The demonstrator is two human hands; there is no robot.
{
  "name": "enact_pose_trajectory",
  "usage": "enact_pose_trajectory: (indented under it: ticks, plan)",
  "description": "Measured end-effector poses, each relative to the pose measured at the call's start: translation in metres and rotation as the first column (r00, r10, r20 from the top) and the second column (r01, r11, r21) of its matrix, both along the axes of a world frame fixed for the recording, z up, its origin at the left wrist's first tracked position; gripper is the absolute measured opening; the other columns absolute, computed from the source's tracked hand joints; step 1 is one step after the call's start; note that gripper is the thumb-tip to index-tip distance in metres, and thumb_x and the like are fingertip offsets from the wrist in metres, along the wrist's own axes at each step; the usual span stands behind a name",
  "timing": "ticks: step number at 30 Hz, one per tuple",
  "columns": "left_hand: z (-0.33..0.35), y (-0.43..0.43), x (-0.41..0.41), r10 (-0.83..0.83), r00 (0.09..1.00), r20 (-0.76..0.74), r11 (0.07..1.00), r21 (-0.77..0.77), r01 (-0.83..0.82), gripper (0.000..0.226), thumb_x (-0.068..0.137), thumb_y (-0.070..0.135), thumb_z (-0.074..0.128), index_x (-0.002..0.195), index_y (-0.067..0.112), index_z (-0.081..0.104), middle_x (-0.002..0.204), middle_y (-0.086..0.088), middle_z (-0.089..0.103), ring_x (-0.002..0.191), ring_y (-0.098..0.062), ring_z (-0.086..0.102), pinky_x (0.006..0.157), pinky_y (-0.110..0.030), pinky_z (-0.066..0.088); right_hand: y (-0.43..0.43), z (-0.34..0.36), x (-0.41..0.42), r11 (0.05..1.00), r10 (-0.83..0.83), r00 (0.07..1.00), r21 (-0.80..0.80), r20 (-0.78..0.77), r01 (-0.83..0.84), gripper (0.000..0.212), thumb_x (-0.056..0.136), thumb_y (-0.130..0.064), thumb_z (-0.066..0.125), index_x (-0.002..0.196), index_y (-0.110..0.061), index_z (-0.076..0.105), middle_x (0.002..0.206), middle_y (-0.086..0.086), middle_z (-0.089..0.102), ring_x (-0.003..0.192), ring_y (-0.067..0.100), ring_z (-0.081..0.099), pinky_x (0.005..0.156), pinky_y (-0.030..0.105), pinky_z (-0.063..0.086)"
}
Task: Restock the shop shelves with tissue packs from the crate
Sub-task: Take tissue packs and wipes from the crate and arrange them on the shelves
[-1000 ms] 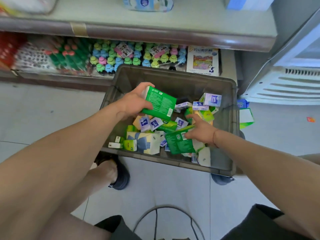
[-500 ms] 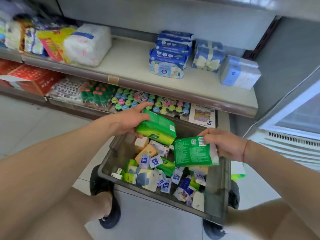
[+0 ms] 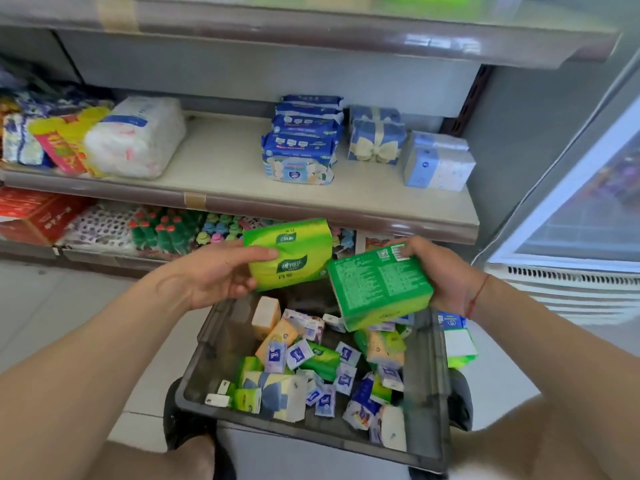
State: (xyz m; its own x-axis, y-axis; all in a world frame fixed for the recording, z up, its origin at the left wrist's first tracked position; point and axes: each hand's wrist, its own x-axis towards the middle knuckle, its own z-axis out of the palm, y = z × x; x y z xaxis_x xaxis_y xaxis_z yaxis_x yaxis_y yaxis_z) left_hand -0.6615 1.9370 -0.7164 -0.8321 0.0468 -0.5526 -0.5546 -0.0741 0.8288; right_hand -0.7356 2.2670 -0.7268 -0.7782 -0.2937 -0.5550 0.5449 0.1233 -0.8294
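Observation:
My left hand (image 3: 221, 273) grips a green tissue pack (image 3: 294, 251) with its front label toward me, held above the far end of the grey crate (image 3: 431, 393). My right hand (image 3: 440, 271) grips a second green tissue pack (image 3: 377, 289), its printed back side up, just right of the first; the two packs nearly touch. Below them the crate holds several small tissue packs in purple, green, orange and white. The middle shelf (image 3: 228, 157) lies ahead, with a bare stretch between the white bundle and the blue packs.
On the middle shelf sit a white bundle (image 3: 135, 136), stacked blue packs (image 3: 301, 140), bow-printed blue packs (image 3: 375, 140) and a pale blue pack (image 3: 436, 164). A fridge (image 3: 581, 202) stands at right. My shoes flank the crate. More packs (image 3: 457, 341) lie right of the crate.
Both hands have lifted a green pack each out of the crate, up to the level of the lower shelf edge. My view has tilted up and shows the middle and upper shelves.

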Motion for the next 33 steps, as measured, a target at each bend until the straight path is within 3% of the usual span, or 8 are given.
enact_pose_trajectory:
  ticks: [3,6,12,17,20,23,28,33]
  plan:
    - [0.004,0.005,-0.008,0.049,0.997,-0.063,0.999,-0.014,-0.05,0.049,0.074,0.046,0.078,0.116,0.023,0.071,0.105,-0.003,0.075,0.082,-0.019,0.066,0.074,-0.031,0.051,0.007,0.008,0.0,0.99,-0.113,0.993,-0.078,0.027,0.115,0.029,0.098,-0.032,0.054,0.108,-0.008,0.068,0.097,0.015,0.076,0.082,0.03,0.074,0.08,0.041,0.059]
    - [0.012,0.015,-0.015,0.177,0.982,-0.059,0.984,0.044,-0.175,0.034,0.091,0.045,0.066,0.117,0.025,0.072,0.115,-0.007,0.077,0.106,-0.027,0.071,0.099,-0.046,0.052,0.02,0.024,0.001,0.976,-0.019,1.0,-0.217,0.002,0.019,0.041,0.093,-0.032,0.066,0.124,-0.006,0.069,0.121,0.019,0.073,0.104,0.032,0.074,0.09,0.046,0.061]
    - [0.036,0.031,-0.007,0.276,0.956,-0.1,0.958,0.115,-0.264,0.046,0.089,0.059,0.063,0.116,0.022,0.07,0.109,-0.009,0.078,0.092,-0.024,0.077,0.08,-0.047,0.06,0.041,0.045,0.003,0.916,-0.005,1.0,-0.402,-0.013,0.0,0.034,0.091,-0.023,0.058,0.116,-0.009,0.077,0.127,0.021,0.07,0.104,0.034,0.074,0.09,0.047,0.06]
    - [0.063,0.009,0.009,0.08,0.972,-0.223,0.984,0.173,-0.042,0.055,0.091,0.023,0.072,0.14,0.016,0.048,0.13,-0.014,0.069,0.117,-0.036,0.067,0.082,-0.048,0.059,0.029,0.062,0.006,0.904,0.01,0.999,-0.426,-0.046,-0.029,0.084,0.064,-0.034,0.096,0.137,-0.009,0.063,0.134,0.024,0.064,0.115,0.041,0.068,0.086,0.05,0.061]
    - [0.094,0.0,0.001,0.146,0.928,-0.344,0.983,0.154,-0.097,0.06,0.086,0.017,0.075,0.139,0.014,0.047,0.133,-0.016,0.066,0.119,-0.042,0.065,0.085,-0.052,0.059,0.014,0.101,-0.003,0.92,-0.051,0.999,-0.39,-0.006,0.044,0.053,0.087,-0.026,0.067,0.135,-0.005,0.062,0.123,0.025,0.07,0.093,0.039,0.075,0.07,0.048,0.063]
    - [0.124,0.0,-0.004,0.155,0.872,-0.464,0.988,0.075,-0.136,0.051,0.089,0.013,0.074,0.137,0.014,0.055,0.132,-0.014,0.068,0.118,-0.04,0.066,0.098,-0.055,0.053,0.013,0.137,-0.01,0.926,-0.067,0.997,-0.374,-0.026,0.053,0.049,0.09,-0.022,0.05,0.133,-0.005,0.064,0.126,0.024,0.069,0.096,0.038,0.074,0.084,0.055,0.061]
    - [0.153,0.002,-0.004,0.185,0.821,-0.539,0.973,-0.017,-0.231,0.048,0.086,0.012,0.073,0.133,0.014,0.06,0.125,-0.008,0.073,0.115,-0.031,0.069,0.104,-0.049,0.049,0.02,0.162,-0.01,0.902,-0.094,0.99,-0.429,-0.105,0.04,0.04,0.097,-0.027,0.056,0.128,-0.007,0.07,0.128,0.022,0.069,0.112,0.038,0.07,0.092,0.055,0.058]
    - [0.224,-0.003,-0.032,0.08,0.756,-0.649,0.961,-0.15,-0.231,0.046,0.085,0.008,0.073,0.129,0.014,0.064,0.119,-0.005,0.075,0.112,-0.024,0.071,0.102,-0.043,0.052,0.004,0.208,-0.023,0.876,-0.215,0.951,-0.474,-0.223,0.087,0.043,0.088,-0.029,0.068,0.124,-0.007,0.072,0.121,0.019,0.073,0.105,0.034,0.073,0.084,0.046,0.063]
